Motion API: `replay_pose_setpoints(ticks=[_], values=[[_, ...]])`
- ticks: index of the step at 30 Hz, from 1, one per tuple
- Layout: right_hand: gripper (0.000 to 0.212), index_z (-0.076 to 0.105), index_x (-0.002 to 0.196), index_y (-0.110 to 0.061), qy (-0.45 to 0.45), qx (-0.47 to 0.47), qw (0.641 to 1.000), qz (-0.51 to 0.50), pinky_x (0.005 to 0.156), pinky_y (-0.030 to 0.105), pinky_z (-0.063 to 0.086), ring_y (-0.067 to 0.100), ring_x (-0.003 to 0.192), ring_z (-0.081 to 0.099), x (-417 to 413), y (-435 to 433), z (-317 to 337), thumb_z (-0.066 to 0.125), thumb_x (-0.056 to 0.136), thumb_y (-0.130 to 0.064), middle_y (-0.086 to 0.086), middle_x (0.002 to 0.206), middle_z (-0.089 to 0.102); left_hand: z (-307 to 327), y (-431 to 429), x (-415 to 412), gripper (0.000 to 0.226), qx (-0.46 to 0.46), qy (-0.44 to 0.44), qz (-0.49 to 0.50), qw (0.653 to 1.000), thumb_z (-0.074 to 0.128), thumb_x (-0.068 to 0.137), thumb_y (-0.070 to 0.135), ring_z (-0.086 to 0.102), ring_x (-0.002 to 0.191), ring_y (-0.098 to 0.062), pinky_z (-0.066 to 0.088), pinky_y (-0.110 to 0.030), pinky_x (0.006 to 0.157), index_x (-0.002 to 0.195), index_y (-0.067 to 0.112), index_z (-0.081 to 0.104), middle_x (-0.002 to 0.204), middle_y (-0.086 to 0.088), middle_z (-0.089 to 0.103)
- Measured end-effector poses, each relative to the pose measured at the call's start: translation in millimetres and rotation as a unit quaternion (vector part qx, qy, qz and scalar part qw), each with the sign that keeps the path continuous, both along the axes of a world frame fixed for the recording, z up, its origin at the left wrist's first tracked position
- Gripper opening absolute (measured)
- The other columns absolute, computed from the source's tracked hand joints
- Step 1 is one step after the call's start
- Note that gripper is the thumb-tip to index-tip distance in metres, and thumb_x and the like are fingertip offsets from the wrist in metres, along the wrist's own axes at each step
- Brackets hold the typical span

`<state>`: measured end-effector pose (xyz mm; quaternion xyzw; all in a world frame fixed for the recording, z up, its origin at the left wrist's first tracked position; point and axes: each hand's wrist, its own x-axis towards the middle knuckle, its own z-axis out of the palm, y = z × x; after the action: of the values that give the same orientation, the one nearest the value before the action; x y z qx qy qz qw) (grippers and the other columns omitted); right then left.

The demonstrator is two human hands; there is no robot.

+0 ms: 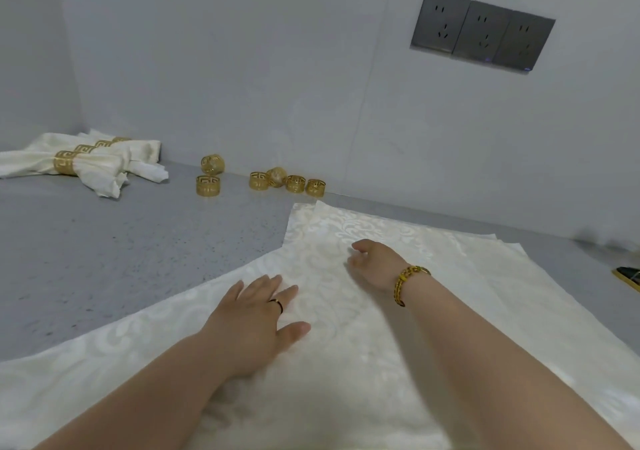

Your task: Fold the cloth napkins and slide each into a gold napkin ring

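A stack of cream damask napkins lies spread flat on the grey counter in front of me. My left hand presses flat on the top napkin, fingers straight. My right hand rests on the cloth a little farther back, its fingers bent downward onto the fabric; whether they pinch it is unclear. Several loose gold napkin rings stand along the wall behind the stack. At the far left lie several folded napkins in gold rings.
The speckled grey counter runs left of the napkins. A wall with three dark sockets rises behind. A dark object with a gold edge sits at the right border.
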<state>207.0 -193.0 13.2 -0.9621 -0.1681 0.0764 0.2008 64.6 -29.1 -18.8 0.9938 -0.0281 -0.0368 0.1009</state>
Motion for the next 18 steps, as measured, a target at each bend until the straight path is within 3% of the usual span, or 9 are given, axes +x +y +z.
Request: replay_pose_setpoints(ticks=[1,3,5,6,8,10,13,16,18], values=[[0.039,0.040,0.134,-0.016,-0.003,-0.007,1.000,-0.001,0.105,0.031,0.030,0.024,0.128,0.037,6.7,6.6,-3.1,0.039,0.097,-0.027,0.007,0.137,0.043,-1.3,0.8,0.6,0.137,0.007,0.006,-0.001,1.000,-0.034,0.024,0.085,-0.012,0.142,-0.009,-0.008,-0.030,0.114,0.147,0.030,-0.005,0.155,0.005,-0.011],[0.021,0.051,0.111,-0.018,-0.014,-0.022,1.000,-0.004,0.097,0.033,0.034,0.025,0.114,0.041,16.4,17.2,-7.8,0.039,0.095,-0.026,0.006,0.113,0.052,-1.0,1.2,1.0,0.146,0.018,0.004,0.004,1.000,-0.040,0.013,0.079,-0.013,0.142,-0.009,-0.009,-0.031,0.113,0.146,0.031,-0.006,0.155,0.006,-0.012],[0.015,0.056,0.100,-0.021,-0.028,-0.016,0.999,-0.011,0.093,0.032,0.035,0.026,0.109,0.041,24.0,26.7,-9.3,0.043,0.092,-0.024,0.002,0.103,0.054,0.1,1.2,1.6,0.120,0.018,0.017,0.003,1.000,-0.026,0.042,0.087,-0.015,0.142,-0.010,-0.010,-0.031,0.113,0.146,0.031,-0.008,0.155,0.005,-0.014],[0.020,0.057,0.108,-0.020,-0.035,0.000,0.999,-0.015,0.097,0.032,0.036,0.026,0.114,0.042,26.7,30.3,-8.9,0.046,0.091,-0.024,0.002,0.110,0.055,1.0,0.4,0.8,0.098,0.023,0.020,0.001,1.000,-0.011,0.064,0.084,-0.015,0.142,-0.010,-0.010,-0.031,0.114,0.146,0.030,-0.008,0.155,0.005,-0.015],[0.037,0.050,0.126,-0.015,-0.028,0.049,0.998,-0.039,0.103,0.034,0.036,0.025,0.122,0.044,30.5,36.8,-4.2,0.051,0.090,-0.025,0.004,0.129,0.051,3.6,-1.2,0.3,0.076,0.031,0.031,0.008,0.999,0.002,0.082,0.070,-0.015,0.142,-0.010,-0.010,-0.032,0.114,0.146,0.030,-0.009,0.155,0.005,-0.015],[0.043,0.044,0.131,-0.011,-0.008,0.079,0.996,-0.051,0.098,0.030,0.039,0.024,0.120,0.047,33.7,40.9,1.7,0.051,0.091,-0.025,0.006,0.135,0.046,4.9,-2.1,-0.8,0.066,0.036,0.038,0.007,0.999,0.012,0.091,0.061,-0.015,0.141,-0.009,-0.010,-0.032,0.114,0.146,0.030,-0.008,0.155,0.005,-0.015],[0.032,0.048,0.122,-0.011,0.035,0.041,0.998,-0.032,0.067,0.022,0.040,0.018,0.093,0.054,36.3,47.4,10.1,0.048,0.092,-0.024,0.006,0.117,0.046,4.3,-2.7,-0.3,0.064,0.035,0.042,0.007,0.998,0.017,0.093,0.057,-0.016,0.141,-0.009,-0.010,-0.032,0.115,0.146,0.031,-0.009,0.154,0.006,-0.015],[0.044,0.047,0.129,-0.005,0.049,-0.004,0.998,-0.032,0.072,0.023,0.039,0.022,0.093,0.052,39.1,52.0,14.5,0.046,0.091,-0.027,0.007,0.126,0.052,3.7,-3.0,0.0,0.064,0.034,0.048,0.011,0.998,0.016,0.093,0.057,-0.017,0.141,-0.009,-0.011,-0.033,0.115,0.146,0.031,-0.010,0.154,0.006,-0.016],[0.037,0.057,0.113,-0.003,0.048,-0.017,0.998,-0.043,0.073,0.026,0.043,0.023,0.084,0.056,41.0,52.4,16.0,0.047,0.088,-0.028,0.008,0.113,0.060,4.2,-2.9,-0.3,0.064,0.029,0.052,0.014,0.998,0.016,0.093,0.057,-0.018,0.141,-0.009,-0.012,-0.033,0.115,0.145,0.031,-0.010,0.154,0.005,-0.016]])
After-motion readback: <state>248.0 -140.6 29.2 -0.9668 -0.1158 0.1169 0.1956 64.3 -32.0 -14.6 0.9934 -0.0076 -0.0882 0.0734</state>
